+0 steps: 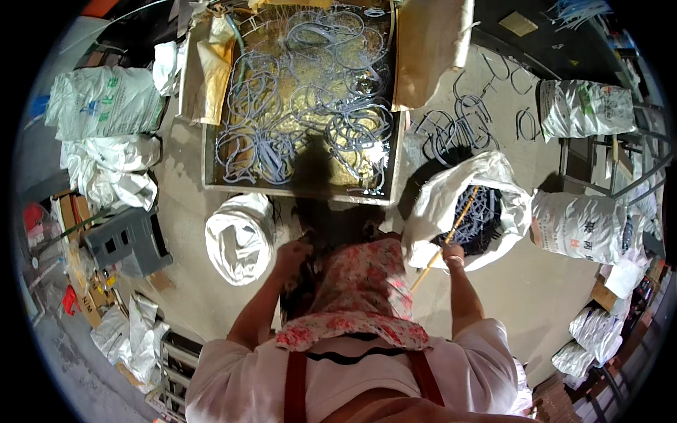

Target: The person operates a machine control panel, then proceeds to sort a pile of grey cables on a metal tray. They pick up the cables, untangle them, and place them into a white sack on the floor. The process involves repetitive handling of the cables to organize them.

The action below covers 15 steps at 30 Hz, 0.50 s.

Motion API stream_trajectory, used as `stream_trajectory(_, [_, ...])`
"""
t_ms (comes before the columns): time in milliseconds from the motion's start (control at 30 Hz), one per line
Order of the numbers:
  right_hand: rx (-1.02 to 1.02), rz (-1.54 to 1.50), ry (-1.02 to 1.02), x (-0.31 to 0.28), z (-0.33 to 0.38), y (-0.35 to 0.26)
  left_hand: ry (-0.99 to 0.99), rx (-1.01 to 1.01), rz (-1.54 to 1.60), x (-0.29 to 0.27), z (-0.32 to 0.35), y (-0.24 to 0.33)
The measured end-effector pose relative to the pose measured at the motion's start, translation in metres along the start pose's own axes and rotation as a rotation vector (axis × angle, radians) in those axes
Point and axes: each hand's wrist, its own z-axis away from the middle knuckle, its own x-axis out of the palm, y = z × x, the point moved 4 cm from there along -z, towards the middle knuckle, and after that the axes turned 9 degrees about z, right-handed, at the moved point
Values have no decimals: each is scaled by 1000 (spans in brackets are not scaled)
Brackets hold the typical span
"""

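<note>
My right hand is closed around a thin wooden stick, which slants across the mouth of a white woven sack. Inside that sack lies a heap of dark, short pieces, partly in shadow. My left hand is by my knee, beside the floral apron; its fingers are too dark to make out. Ahead of me stands a shallow rectangular tank of water, holding many tangled loops of grey rubbery strip. To the left of my knees is an open white sack, its inside hard to see.
More grey loops lie on the floor right of the tank. Filled white sacks are stacked at the left, above a grey plastic crate. Other full sacks and a metal rack line the right side. Cardboard flanks the tank.
</note>
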Motion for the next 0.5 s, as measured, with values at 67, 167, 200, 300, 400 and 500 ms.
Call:
stream_trajectory(67, [326, -377, -29, -22, 32, -32, -74, -29, -207, -2, -55, -7])
stream_trajectory(167, [472, -208, -102, 67, -3, -5, -207, 123, -71, 12, -128, -34])
stream_trajectory(200, [459, -190, -217, 87, -25, -14, -222, 223, -80, 11, -149, -35])
stream_trajectory(300, [153, 304, -269, 192, -20, 164, -450, 341, 167, 45, -202, -78])
stream_trajectory(400, [441, -155, -238, 240, -75, 42, -380, 426, -11, 30, -215, -72])
stream_trajectory(500, [600, -257, -154, 238, -78, 30, -280, 552, -71, 39, -209, -79])
